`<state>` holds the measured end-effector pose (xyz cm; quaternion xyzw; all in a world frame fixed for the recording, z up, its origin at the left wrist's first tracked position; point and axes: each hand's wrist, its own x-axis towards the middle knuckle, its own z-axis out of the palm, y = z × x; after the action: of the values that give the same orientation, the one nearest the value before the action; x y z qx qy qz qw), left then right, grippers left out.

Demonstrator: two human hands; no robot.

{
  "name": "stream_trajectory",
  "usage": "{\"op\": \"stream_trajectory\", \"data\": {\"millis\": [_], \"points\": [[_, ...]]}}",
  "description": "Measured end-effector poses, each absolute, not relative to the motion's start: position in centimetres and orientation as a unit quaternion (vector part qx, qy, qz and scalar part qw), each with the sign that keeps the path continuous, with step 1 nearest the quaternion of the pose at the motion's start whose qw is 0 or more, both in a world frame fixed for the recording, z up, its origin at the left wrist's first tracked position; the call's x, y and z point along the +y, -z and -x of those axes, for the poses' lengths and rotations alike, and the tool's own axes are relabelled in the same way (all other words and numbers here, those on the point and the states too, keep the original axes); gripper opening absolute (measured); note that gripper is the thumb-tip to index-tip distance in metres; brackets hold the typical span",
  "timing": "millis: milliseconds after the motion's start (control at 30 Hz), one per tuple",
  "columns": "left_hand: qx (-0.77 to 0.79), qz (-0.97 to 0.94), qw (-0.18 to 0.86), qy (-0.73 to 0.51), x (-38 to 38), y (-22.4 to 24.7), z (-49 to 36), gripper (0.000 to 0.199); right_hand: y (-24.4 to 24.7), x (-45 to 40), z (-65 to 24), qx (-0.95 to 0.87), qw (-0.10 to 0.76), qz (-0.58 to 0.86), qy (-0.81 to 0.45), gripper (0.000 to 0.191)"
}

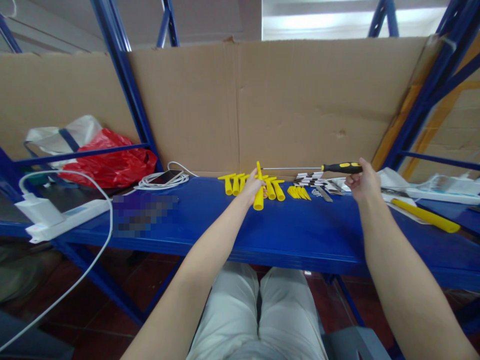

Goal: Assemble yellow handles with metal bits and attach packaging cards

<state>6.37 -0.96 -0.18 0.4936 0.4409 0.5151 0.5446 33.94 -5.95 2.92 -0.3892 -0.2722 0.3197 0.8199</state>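
My left hand [254, 191] is closed around a yellow T-shaped plastic handle [258, 202], held upright just above the blue shelf [292, 237]. My right hand [363, 183] grips a long screwdriver [339, 167] by its black and yellow grip. The screwdriver lies level, its thin shaft running left to the upper part of the handle; whether the tip sits in a screw is too small to tell. Several similar yellow handles [278, 191] lie behind my left hand. Between my hands are flat yellow pieces [299, 193], small screws [316, 192] and a flat metal blade [325, 195].
Black-and-white pieces [308, 178] lie near the cardboard wall [300, 100]. On the right rests a tool with a yellow grip [427, 216]. Leftward are a phone [168, 177], coiled white cable [150, 186], a power strip [75, 218] and a red bag [108, 160]. Blue posts [125, 75] frame the shelf.
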Motion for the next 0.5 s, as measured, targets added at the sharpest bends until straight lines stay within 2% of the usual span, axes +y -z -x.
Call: {"op": "stream_trajectory", "data": {"millis": [100,300,500], "points": [[0.444,-0.496,0.544,-0.511,-0.79,0.26,-6.31,0.081,-3.09,-6.26,-33.75,-0.269,0.820,0.380,-0.332,0.029],[0.431,-0.498,0.549,-0.515,-0.65,0.39,-6.28,0.078,-3.70,-6.86,-33.48,-0.224,0.806,0.379,-0.396,0.038],[0.430,-0.498,0.545,-0.519,-0.68,0.41,-6.29,0.078,-3.11,-6.26,-34.09,-0.270,0.794,0.363,-0.406,0.039]]}}
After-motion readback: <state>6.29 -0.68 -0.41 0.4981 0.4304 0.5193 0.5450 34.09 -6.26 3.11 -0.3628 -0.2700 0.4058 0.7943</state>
